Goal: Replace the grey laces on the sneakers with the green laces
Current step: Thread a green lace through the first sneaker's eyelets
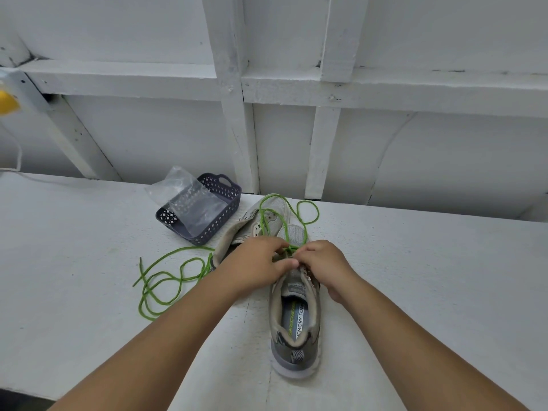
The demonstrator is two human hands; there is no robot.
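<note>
A grey sneaker (pixel 295 321) stands on the white table with its heel toward me. My left hand (pixel 255 265) and my right hand (pixel 324 265) sit over its eyelets, and each pinches the green lace (pixel 292 249) threaded there. That lace loops away over a second grey sneaker (pixel 261 221) lying just behind. Another green lace (pixel 166 280) lies loose in coils on the table to the left. No grey laces are in view.
A dark purple perforated basket (pixel 221 215) stands behind left of the sneakers, with a clear plastic bag (pixel 181 197) lying in it. A white wooden wall (pixel 296 129) closes the table's far edge. A yellow object (pixel 7 102) shows at the far left.
</note>
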